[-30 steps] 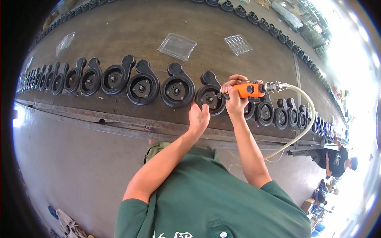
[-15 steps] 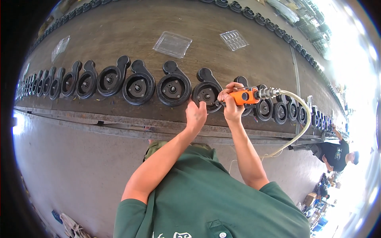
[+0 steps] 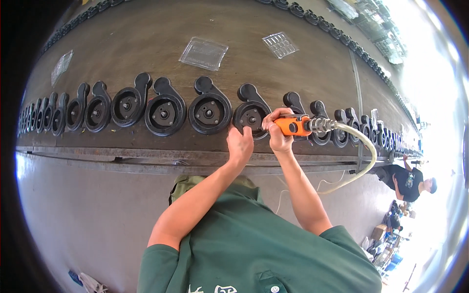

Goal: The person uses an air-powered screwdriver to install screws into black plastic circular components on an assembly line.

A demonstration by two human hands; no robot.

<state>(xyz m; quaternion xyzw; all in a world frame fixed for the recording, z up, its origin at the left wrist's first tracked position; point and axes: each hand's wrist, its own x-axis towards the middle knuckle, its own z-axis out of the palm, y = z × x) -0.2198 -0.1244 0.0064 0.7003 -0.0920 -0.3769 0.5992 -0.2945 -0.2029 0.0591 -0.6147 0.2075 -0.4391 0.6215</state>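
A black round housing (image 3: pixel 249 108) with a stubby neck and a shaft at its centre lies on the table in front of me. My left hand (image 3: pixel 240 146) is closed at the near left part of its rim, thumb up against the edge. Wrapped round an orange air tool (image 3: pixel 299 126), my right hand (image 3: pixel 280 137) holds it sideways just right of that housing. The tool's working end points left at the rim; my fingers partly hide it, so contact cannot be made out. A pale hose (image 3: pixel 373 155) runs from its metal fitting.
Similar black housings (image 3: pixel 166 113) line the table's near edge on both sides. Clear plastic trays (image 3: pixel 203 53) lie farther back. Another row of housings (image 3: pixel 312 18) follows the far edge. At the right, another person (image 3: pixel 408 180) stands by the table.
The whole view has shifted slightly, moving the table items left. My right hand and the air tool sit a little lower and farther left. The left hand stays at the same housing.
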